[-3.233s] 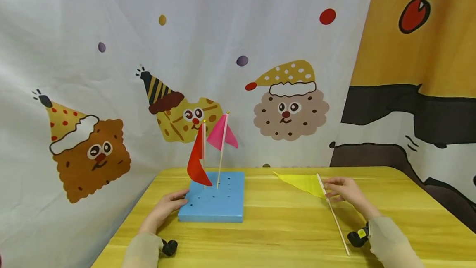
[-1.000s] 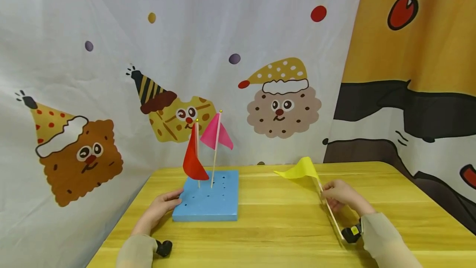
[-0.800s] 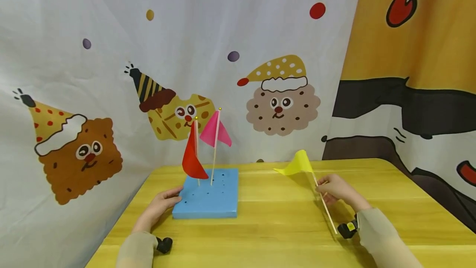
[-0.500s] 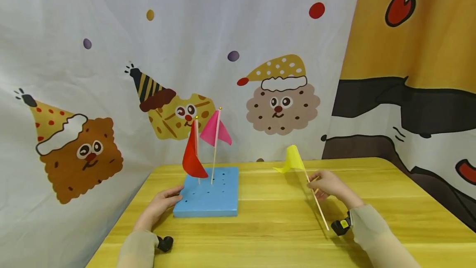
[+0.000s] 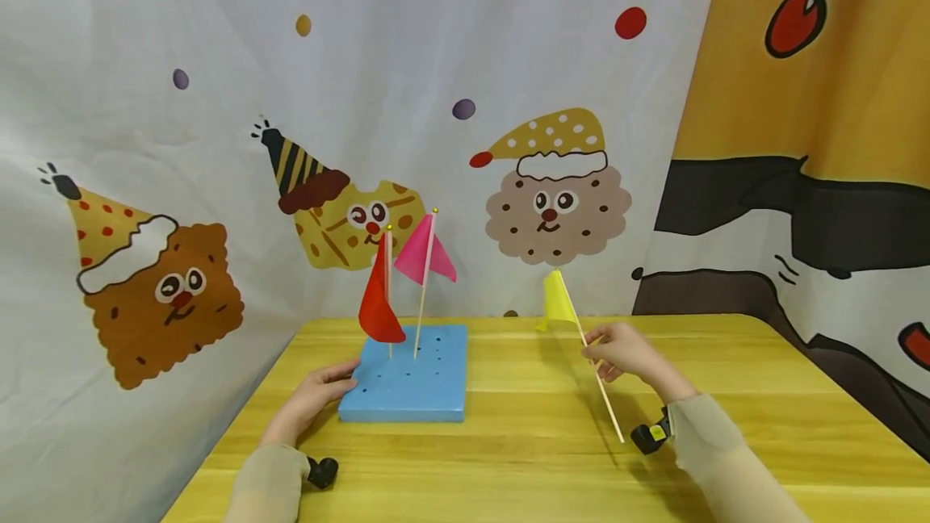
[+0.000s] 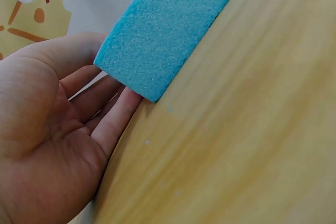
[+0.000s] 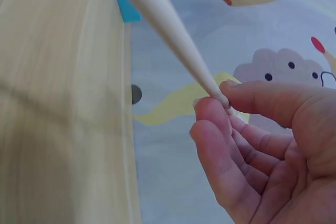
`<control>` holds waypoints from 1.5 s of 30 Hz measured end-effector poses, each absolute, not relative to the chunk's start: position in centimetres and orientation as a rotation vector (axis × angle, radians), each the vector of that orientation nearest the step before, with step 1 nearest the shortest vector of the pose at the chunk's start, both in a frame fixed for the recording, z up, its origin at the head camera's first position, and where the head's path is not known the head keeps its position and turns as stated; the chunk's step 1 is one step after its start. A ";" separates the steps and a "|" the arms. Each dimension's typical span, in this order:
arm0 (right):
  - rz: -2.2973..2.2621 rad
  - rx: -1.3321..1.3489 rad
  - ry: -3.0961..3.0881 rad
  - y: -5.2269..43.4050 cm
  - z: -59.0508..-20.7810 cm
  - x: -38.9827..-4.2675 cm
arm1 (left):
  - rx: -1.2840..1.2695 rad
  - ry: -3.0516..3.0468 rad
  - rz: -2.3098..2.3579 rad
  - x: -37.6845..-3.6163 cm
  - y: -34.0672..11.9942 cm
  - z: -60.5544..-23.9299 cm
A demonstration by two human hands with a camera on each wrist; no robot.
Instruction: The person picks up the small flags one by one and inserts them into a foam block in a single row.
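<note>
With thumb and fingertips my right hand (image 5: pixel 626 352) pinches the wooden stick of a yellow flag (image 5: pixel 559 299). The flag is off the table, its cloth end up and its stick slanting down toward me; in the right wrist view the stick (image 7: pixel 168 30) runs close to the camera. At the left edge of a blue foam block (image 5: pixel 403 412), my left hand (image 5: pixel 308 400) rests with relaxed fingers touching its side. Upright in the block stand a red flag (image 5: pixel 379 305) and a pink flag (image 5: pixel 429 253). Several small holes dot the block's top.
The block lies on a wood-grain table (image 5: pixel 523 458), left of the middle. Behind the table hangs a white curtain (image 5: pixel 538 39) printed with cartoon biscuits. Each wrist wears a small black camera, such as the right wrist camera (image 5: pixel 649 436).
My right hand has lifted the yellow flag from the table and moved it left, its stick turning more upright and the cloth drooping. The left hand has stayed at the block.
</note>
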State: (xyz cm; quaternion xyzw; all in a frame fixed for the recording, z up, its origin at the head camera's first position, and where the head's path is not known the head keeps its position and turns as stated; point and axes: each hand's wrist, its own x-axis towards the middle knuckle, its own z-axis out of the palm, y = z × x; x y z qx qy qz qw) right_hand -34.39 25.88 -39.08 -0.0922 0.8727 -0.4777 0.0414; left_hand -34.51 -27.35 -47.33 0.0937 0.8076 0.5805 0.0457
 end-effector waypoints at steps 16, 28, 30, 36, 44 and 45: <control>-1.554 -0.444 2.706 21.5 -39.2 -36.2 | 0.272 2.472 1.782 -34.7 -27.4 -47.6; -1.825 -0.470 2.670 15.9 -39.2 -36.8 | 0.324 2.471 1.753 -34.7 -27.8 -47.7; -1.866 -0.467 2.646 15.1 -39.1 -36.9 | 0.330 2.458 1.765 -34.7 -27.7 -47.8; -2.002 -0.460 2.549 13.1 -39.2 -37.3 | 0.299 2.452 1.782 -34.7 -27.5 -48.0; -2.068 -0.483 2.473 10.8 -39.6 -38.3 | 0.264 2.449 1.815 -34.8 -27.6 -48.2; -2.074 -0.486 2.467 10.5 -39.5 -38.4 | 0.273 2.449 1.813 -34.8 -27.6 -48.2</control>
